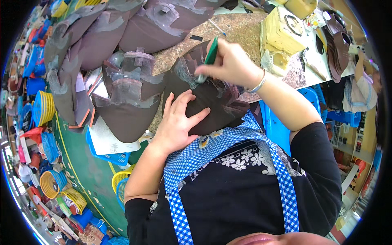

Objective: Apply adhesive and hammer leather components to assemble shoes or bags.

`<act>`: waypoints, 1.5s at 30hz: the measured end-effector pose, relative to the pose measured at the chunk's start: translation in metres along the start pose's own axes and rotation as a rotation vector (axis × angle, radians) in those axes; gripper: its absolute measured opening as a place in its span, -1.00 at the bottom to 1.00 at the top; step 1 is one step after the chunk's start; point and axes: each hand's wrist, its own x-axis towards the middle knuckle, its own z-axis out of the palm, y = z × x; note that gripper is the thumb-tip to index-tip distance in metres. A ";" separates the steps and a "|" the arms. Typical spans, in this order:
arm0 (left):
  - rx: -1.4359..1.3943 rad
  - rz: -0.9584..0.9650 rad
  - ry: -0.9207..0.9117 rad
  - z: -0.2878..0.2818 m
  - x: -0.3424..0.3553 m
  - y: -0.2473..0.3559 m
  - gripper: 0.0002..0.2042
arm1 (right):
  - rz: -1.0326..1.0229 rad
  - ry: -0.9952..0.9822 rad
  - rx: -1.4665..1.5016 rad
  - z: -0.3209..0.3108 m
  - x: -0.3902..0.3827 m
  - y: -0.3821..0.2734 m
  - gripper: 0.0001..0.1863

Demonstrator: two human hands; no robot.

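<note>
A dark brown curved leather piece (208, 104), like a shoe upper, lies in front of me with a wet-looking greyish patch near its far left edge. My left hand (176, 118) rests flat on it with spread fingers, holding the near left part down. My right hand (234, 63) is closed around a green-handled brush (212, 52), its pale head touching the piece by the wet patch. To the left, similar brown pieces (126, 112) overlap, with whitish smears and translucent stiffener patches along their edges.
A yellow glue-crusted container (284, 30) stands at the far right of the speckled work board (241, 28). More brown pieces (157, 24) fan out at the far left. A blue crate (275, 126) is below the table; a person (361, 87) is at the right edge.
</note>
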 end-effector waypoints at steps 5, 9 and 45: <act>0.009 -0.011 -0.011 0.001 0.001 0.002 -0.23 | -0.259 -0.089 -0.248 -0.021 -0.011 0.015 -0.45; 0.005 -0.019 -0.009 0.001 0.002 0.002 -0.24 | -0.188 0.159 0.075 0.003 -0.022 0.020 -0.55; 0.085 -0.070 -0.057 -0.011 0.010 0.017 -0.35 | -0.092 0.433 0.251 -0.034 -0.096 0.051 -0.79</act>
